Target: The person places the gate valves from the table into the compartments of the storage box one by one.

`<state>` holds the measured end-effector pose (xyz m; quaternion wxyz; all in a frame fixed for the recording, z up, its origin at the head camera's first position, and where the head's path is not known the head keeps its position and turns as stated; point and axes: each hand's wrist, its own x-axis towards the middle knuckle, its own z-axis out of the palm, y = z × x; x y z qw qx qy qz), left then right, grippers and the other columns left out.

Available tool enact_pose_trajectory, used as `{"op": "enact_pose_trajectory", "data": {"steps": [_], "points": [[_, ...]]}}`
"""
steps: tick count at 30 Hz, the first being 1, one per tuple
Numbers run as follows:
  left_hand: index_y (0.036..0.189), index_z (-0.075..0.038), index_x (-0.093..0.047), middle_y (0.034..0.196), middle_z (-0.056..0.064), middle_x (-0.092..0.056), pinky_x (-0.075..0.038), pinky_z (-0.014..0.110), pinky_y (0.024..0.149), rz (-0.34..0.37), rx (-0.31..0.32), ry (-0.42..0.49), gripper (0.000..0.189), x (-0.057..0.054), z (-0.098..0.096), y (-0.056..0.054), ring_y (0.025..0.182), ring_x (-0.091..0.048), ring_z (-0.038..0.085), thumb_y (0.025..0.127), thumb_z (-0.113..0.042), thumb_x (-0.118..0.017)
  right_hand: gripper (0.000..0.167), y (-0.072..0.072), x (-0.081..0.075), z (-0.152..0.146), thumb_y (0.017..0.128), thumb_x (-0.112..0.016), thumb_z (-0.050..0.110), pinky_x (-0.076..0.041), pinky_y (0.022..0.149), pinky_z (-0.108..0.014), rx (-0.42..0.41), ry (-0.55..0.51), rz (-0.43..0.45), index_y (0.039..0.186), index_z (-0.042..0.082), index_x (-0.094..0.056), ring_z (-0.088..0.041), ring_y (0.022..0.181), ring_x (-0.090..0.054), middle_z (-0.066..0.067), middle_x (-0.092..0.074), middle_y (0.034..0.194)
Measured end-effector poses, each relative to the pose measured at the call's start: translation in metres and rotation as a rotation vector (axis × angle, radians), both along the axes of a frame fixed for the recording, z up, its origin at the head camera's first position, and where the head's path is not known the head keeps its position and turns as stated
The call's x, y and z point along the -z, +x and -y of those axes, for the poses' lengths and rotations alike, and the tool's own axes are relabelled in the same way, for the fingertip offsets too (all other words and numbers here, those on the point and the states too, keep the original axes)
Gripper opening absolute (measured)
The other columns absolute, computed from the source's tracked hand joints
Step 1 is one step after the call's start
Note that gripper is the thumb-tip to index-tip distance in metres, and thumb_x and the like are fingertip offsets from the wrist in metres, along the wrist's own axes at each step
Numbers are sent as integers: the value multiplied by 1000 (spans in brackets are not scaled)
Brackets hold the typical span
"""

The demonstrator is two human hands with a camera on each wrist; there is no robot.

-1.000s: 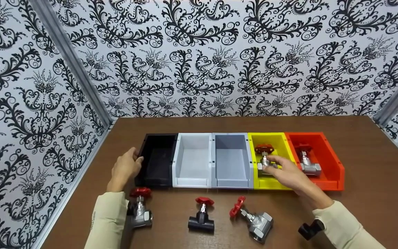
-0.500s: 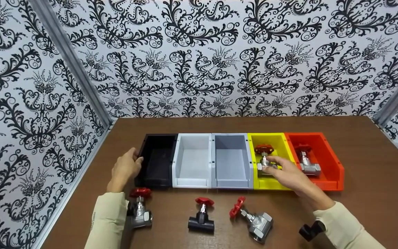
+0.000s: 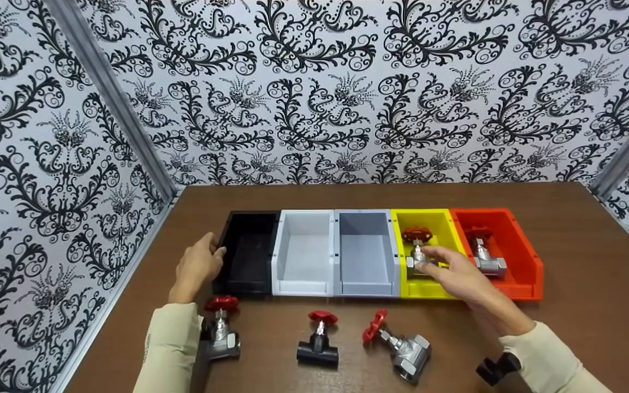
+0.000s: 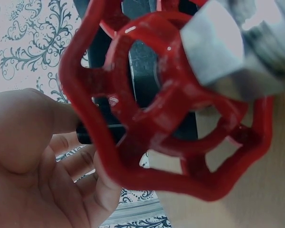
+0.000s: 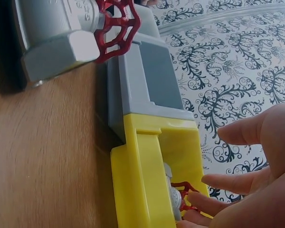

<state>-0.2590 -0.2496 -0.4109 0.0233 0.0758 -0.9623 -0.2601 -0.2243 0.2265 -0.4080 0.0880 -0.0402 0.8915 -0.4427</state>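
My left hand (image 3: 200, 267) is at the left wall of the black bin (image 3: 246, 262), and its thumb and fingers pinch the wall's edge (image 4: 102, 134). My right hand (image 3: 459, 275) reaches over the front of the yellow bin (image 3: 429, 288). Inside lies a steel valve (image 3: 417, 256) with a red handwheel (image 5: 185, 195). In the head view, the right thumb and forefinger overlap the valve's body. The right wrist view shows that thumb held well apart from the spread fingers.
The white bin (image 3: 304, 288), grey bin (image 3: 368, 289) and red bin (image 3: 527, 273) complete the row; another steel valve (image 3: 489, 265) lies in the red one. In front are a steel valve (image 3: 224, 341) by the left sleeve, a black-bodied valve (image 3: 319, 349) and an angled steel valve (image 3: 410, 355).
The right wrist and sleeve have shifted slightly right, and a little more yellow shows between the right thumb and fingers. The left hand and the valves stay in place.
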Motion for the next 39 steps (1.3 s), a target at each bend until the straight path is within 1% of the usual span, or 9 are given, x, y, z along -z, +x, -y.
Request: {"op": "enact_pose_trajectory", "data": {"steps": [5, 11, 14, 18, 21, 23, 26, 29, 39], "points": [[112, -8, -57, 111, 16, -67, -47, 57, 79, -10, -6, -6, 22, 0, 0, -1, 102, -63, 38, 99, -25, -54, 54, 3, 0, -1, 98, -61, 32, -28, 110, -63, 0, -5, -21, 141, 1, -51, -44, 134, -42, -23, -49, 144], [112, -8, -57, 110, 16, -68, -47, 57, 79, -17, -5, -2, 22, 1, 0, -1, 101, -63, 38, 99, -25, -55, 42, 5, 1, -5, 97, -62, 31, -40, 104, -55, -34, -31, -53, 130, 4, -62, -35, 120, -56, -17, -61, 131], [112, -8, -57, 111, 16, -67, -47, 57, 79, -21, -7, 0, 22, 0, 0, 0, 102, -63, 39, 99, -25, -55, 39, 6, 1, -7, 97, -63, 32, -43, 102, -53, -68, -16, -80, 125, 4, -65, -32, 116, -58, -14, -64, 127], [113, -7, -57, 111, 17, -67, -47, 57, 79, -22, -7, 1, 23, 0, 0, 0, 101, -63, 39, 99, -25, -55, 37, 7, 0, -8, 97, -62, 34, -43, 101, -51, -88, 13, -100, 122, 7, -67, -30, 114, -58, -10, -66, 123], [114, -7, -56, 113, 16, -67, -47, 57, 80, -14, 0, 1, 23, 0, 0, 0, 102, -63, 39, 100, -25, -54, 36, 8, -1, -8, 97, -63, 34, -47, 95, -45, -97, -8, -91, 120, 6, -68, -27, 107, -60, -9, -68, 119], [116, -7, -56, 114, 16, -67, -47, 57, 81, -10, 4, 0, 24, 0, 0, 1, 103, -63, 39, 100, -25, -53, 37, 8, -1, -8, 97, -64, 32, -50, 91, -40, -111, -44, -74, 120, 5, -67, -26, 104, -62, -10, -68, 118], [117, -7, -55, 116, 15, -67, -46, 57, 82, -13, 8, 2, 25, 0, 0, 1, 103, -62, 39, 100, -25, -53, 38, 9, -1, -8, 97, -63, 29, -54, 86, -36, -159, -121, -40, 121, 0, -65, -27, 99, -64, -15, -68, 116], [116, -7, -55, 115, 15, -67, -46, 57, 81, -18, 7, 2, 24, 1, 0, 1, 103, -62, 39, 100, -25, -53, 37, 9, 0, -9, 99, -62, 27, -55, 85, -35, -213, -166, -12, 121, -3, -63, -28, 98, -65, -18, -67, 115], [111, -8, -56, 111, 14, -67, -46, 55, 78, -20, -4, 0, 20, 1, 0, 1, 99, -63, 37, 100, -25, -54, 29, 9, 5, -8, 99, -61, 22, -56, 78, -31, -361, -147, 23, 115, -2, -66, -31, 91, -63, -18, -68, 101]]}}
